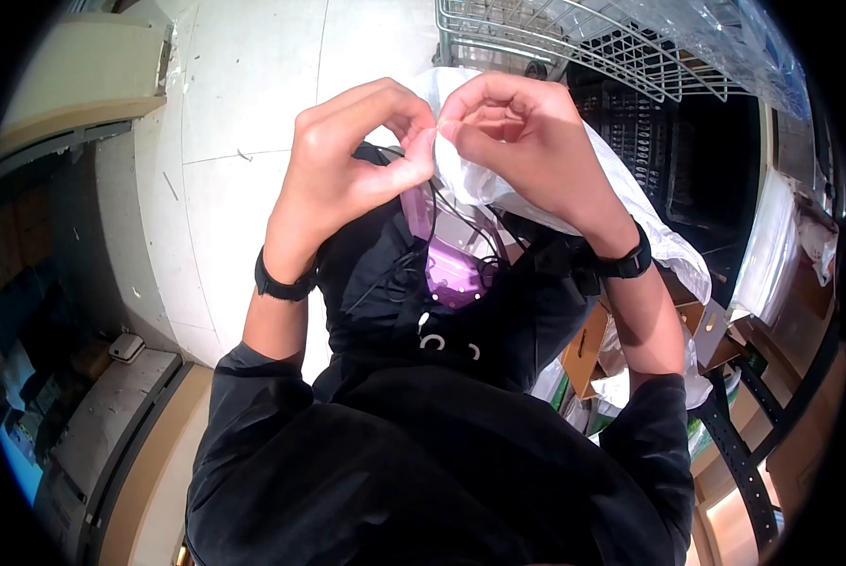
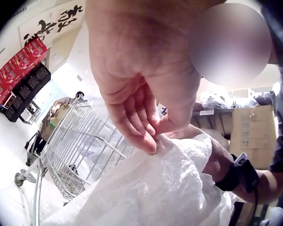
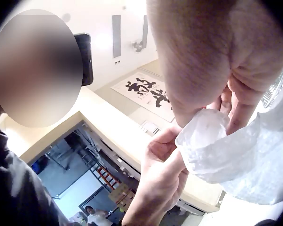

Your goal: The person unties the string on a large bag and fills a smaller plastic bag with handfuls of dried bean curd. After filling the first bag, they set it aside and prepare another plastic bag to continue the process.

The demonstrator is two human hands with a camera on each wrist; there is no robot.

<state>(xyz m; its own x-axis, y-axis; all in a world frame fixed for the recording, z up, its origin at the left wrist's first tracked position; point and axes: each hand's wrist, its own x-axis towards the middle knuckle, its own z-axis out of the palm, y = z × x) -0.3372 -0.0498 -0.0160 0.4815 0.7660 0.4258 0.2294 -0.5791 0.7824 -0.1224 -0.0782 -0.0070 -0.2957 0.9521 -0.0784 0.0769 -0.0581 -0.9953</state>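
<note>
A white woven plastic sack [image 1: 465, 179] hangs from both hands in front of the chest and spreads over the right leg. My left hand [image 1: 348, 156] pinches its top edge between thumb and fingertips. The right hand [image 1: 527, 141] pinches the same edge, its fingertips right beside the left ones. In the left wrist view, the sack [image 2: 165, 183] drapes down from the fingertips in creases. The right wrist view shows its edge [image 3: 202, 129] folded over between the two hands. Both wrists wear black bands.
A wire shopping cart [image 1: 593, 42] stands ahead to the right, with clear plastic in it. A purple plastic thing with white dots [image 1: 456, 274] is between the legs, with black cords above it. Cardboard boxes [image 1: 588, 349] and a black metal rack [image 1: 739, 462] are at the right.
</note>
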